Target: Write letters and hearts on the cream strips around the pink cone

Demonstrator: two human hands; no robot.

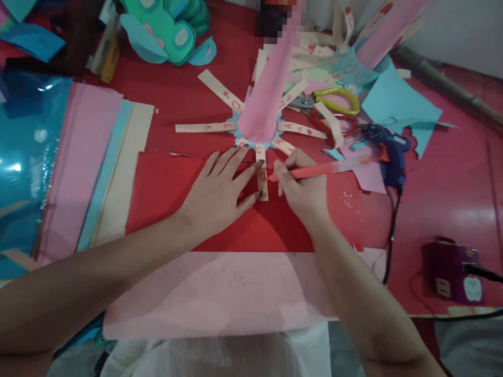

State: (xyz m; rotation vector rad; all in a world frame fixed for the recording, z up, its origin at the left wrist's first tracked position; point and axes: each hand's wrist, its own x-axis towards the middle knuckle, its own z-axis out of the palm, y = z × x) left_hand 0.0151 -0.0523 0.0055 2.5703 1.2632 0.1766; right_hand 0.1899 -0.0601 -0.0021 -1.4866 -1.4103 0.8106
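A tall pink paper cone point(262, 106) stands on a blue scalloped base, with cream paper strips point(206, 127) bearing red letters spread around it. One strip point(260, 186) points toward me and shows a letter G and a small red heart. My left hand point(222, 187) lies with fingers spread on the red sheet point(160, 196), its fingertips at that strip's left side. Between the fingers of my right hand point(303, 185) is a red marker point(313, 171), its tip at the strip beside the heart.
Yellow-handled pliers point(337, 101), a blue glue gun point(393, 152) and paper scraps lie to the right. A purple power box point(457, 272) sits farther right. Stacked coloured paper point(82, 177) is at the left, green cut-outs point(178, 21) behind.
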